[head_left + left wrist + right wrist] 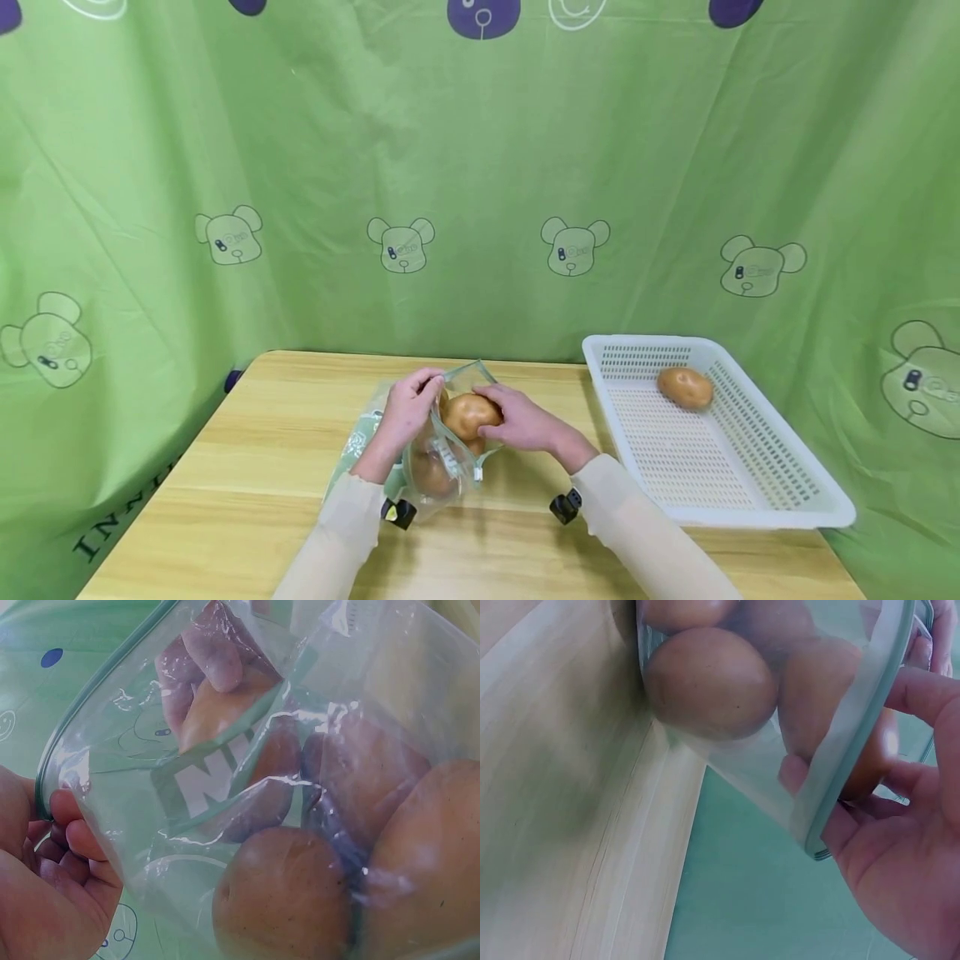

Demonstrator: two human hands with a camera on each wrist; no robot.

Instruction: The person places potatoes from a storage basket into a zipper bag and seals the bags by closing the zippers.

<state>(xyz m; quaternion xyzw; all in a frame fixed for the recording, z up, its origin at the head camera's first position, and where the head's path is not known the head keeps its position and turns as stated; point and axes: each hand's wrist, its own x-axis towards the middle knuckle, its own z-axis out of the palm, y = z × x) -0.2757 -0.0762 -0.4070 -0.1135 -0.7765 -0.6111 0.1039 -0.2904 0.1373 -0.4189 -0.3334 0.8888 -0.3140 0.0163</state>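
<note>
My left hand (pixel 405 410) pinches the rim of a clear zip bag (pixel 127 795) with a green seal, keeping its mouth apart. Several brown potatoes (pixel 281 892) sit inside, pressed against the clear film. At the bag's mouth my right hand (pixel 528 425) grips another potato (pixel 468 415), fingers over its far side and thumb at the near side. In the right wrist view this potato (pixel 877 754) is partly behind the bag's rim, with some fingertips inside the film. A white zip slider (pixel 477 474) hangs at the seal's near end.
A white perforated plastic basket (pixel 795 442) stands at the table's right, with one potato (pixel 686 388) in its far part. More flat green-printed bags (pixel 356 442) lie on the wooden table (pixel 247 467) left of the held bag. A green curtain (pixel 480 167) hangs behind the table.
</note>
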